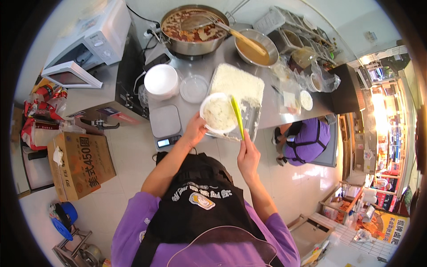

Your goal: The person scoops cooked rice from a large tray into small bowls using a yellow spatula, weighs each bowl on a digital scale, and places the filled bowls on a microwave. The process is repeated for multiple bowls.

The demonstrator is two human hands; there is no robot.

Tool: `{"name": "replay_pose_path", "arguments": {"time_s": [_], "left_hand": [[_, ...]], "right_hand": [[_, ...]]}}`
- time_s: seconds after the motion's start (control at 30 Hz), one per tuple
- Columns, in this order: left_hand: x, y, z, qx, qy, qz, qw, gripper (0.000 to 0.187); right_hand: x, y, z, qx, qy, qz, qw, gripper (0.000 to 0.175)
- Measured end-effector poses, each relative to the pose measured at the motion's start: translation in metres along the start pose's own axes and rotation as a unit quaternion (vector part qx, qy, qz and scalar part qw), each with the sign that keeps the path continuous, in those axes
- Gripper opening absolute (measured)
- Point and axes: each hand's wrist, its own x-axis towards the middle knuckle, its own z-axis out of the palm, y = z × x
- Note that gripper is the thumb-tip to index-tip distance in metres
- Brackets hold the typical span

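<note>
My left hand (194,129) grips the rim of a white round bowl (218,113) filled with cooked rice. In my right hand (248,155) is the handle of a lime-green spatula or rice paddle (237,115), its far end at the bowl's right rim. Both are held over the near part of a metal tray (252,125). A thick layer of white rice (237,81) covers the tray's far part, while the near right corner shows bare metal with scattered grains. A digital kitchen scale (165,120) with a lit display sits left of my left hand.
Stacked white bowls (161,80) and clear lids (193,88) stand left of the tray. Behind are a large pot of reddish broth (195,30) and a steel bowl of brown liquid (256,48). A microwave (88,36) has its door open. Another person in purple (305,142) bends down at right.
</note>
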Motion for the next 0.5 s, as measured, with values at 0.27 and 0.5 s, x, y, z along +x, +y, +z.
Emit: {"name": "replay_pose_path", "arguments": {"time_s": [0.27,0.5], "left_hand": [[-0.012,0.022,0.002,-0.025,0.018,0.017,0.999,0.055],[-0.018,0.023,-0.005,-0.029,0.028,0.021,0.999,0.056]], "right_hand": [[0.012,-0.003,0.002,0.151,-0.044,0.060,0.986,0.037],[0.008,-0.014,0.012,0.111,-0.076,0.029,0.990,0.040]]}}
